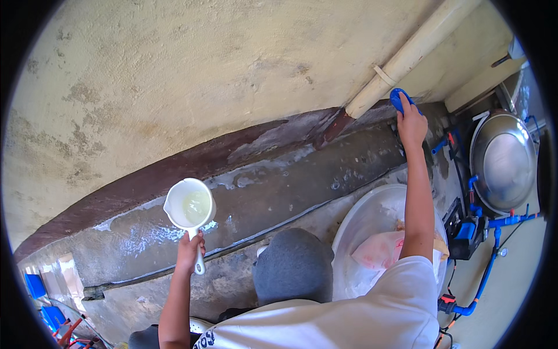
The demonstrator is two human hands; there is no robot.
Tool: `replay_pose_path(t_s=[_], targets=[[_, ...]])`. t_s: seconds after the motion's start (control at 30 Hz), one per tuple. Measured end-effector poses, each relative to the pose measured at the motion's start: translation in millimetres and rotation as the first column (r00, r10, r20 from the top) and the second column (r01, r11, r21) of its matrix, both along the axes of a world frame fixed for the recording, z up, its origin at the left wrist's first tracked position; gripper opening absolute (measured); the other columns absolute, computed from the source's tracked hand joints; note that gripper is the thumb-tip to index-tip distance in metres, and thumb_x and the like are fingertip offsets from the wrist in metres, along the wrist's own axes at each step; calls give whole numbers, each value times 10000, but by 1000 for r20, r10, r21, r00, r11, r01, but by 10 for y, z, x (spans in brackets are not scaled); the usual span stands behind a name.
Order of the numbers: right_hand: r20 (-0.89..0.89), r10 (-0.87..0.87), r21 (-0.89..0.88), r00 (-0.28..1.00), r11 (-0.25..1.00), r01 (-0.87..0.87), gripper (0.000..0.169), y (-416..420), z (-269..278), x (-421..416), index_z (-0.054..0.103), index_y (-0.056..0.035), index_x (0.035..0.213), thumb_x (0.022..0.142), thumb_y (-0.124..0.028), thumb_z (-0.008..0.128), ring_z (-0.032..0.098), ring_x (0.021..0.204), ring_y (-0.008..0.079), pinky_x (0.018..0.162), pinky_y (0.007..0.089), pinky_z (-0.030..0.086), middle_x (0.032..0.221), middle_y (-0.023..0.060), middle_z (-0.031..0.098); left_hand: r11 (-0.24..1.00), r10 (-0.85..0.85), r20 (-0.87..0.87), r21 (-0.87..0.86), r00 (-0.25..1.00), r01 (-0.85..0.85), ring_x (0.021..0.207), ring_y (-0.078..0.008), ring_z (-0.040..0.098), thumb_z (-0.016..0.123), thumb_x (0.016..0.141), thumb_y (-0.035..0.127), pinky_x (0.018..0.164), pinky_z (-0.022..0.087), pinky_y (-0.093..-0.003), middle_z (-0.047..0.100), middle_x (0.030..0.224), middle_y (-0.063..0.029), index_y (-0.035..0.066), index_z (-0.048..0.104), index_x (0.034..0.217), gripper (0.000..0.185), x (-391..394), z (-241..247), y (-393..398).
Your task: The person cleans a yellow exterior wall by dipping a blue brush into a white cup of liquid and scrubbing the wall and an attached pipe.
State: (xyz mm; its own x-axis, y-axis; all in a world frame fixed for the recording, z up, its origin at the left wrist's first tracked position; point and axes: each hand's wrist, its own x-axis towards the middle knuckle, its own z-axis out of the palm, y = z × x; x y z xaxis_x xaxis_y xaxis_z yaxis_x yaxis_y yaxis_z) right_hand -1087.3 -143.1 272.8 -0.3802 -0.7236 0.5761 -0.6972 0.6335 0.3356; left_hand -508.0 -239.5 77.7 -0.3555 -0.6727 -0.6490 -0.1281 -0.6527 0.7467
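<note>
My left hand (191,252) grips the handle of a white plastic dipper (172,201), held above the wet concrete floor. Some clear liquid (196,208) lies in its bowl, and a pouring lip faces left. With the arm stretched far forward, my right hand (411,126) grasps a blue hand scrubber (397,99). The scrubber appears close to the lower wall, beside a cream-painted pipe (383,78); I cannot tell whether it touches either. Its underside is hidden.
A large metal basin (348,218) holding plastic bags (378,249) stands by my right side. A water pump (467,235), blue pipes (490,266) and a big metal pan (503,159) line the right. The stained wall (174,87) rises ahead; a raised concrete edge (279,227) crosses the floor.
</note>
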Motion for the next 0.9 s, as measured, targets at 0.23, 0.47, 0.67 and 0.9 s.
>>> replay_pose_path(t_s=[0.23,0.47,0.67,0.9], targets=[[-3,202,-110,979,973,-201,524,-210,133,113,451,-203,1230,735,-190,623,585,690,270,609,386,452,830,84,586,999,27,-5,35,1000,-27,460,-93,460,548,826,147,416,384,-213,472,621,-3,68,489,900,123,21,-100,65],[73,243,-62,967,969,-238,540,-153,-208,-106,431,-221,1261,754,-197,615,579,743,265,645,387,437,857,83,590,999,4,3,46,1000,-4,462,-97,463,547,829,149,415,382,-214,471,621,-3,66,481,915,137,-1,-55,61],[179,191,-277,965,951,-137,517,236,-381,-295,435,-219,1256,770,-244,611,594,824,278,691,378,446,966,99,606,999,7,30,45,1000,-9,466,-92,461,544,831,157,420,386,-215,472,621,4,73,481,903,128,-40,-12,74],[139,231,-153,963,966,-210,586,-332,-1032,-93,374,-176,1287,753,-185,616,564,782,258,684,383,409,847,82,571,997,-16,62,77,998,11,472,-91,468,547,835,172,420,391,-212,472,617,9,92,487,903,121,-58,-95,133]])
